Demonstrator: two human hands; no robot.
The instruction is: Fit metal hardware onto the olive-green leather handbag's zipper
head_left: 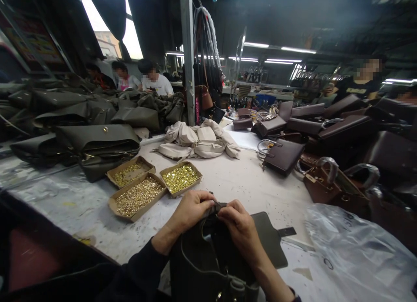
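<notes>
A dark olive handbag (195, 267) stands at the front edge of the table, its mouth towards me. My left hand (197, 206) pinches the bag's far upper edge between thumb and fingers. Close beside it, my right hand (237, 224) is closed on the same edge, near a small strap end. Whether a small metal part sits between the fingertips I cannot make out. The bag's flap (269, 239), with a short tab, lies spread to the right. Left of my hands are three cardboard trays of small metal pieces: one tray (112, 204), another (198, 179) and a third (153, 168).
Olive bags (97, 141) are heaped at the left, beige pouches (208, 143) at the middle back. Dark brown handbags (283, 156) pile up on the right, behind a clear plastic bag (365, 250). A metal post (187, 54) rises beyond the table; several people sit or stand farther back.
</notes>
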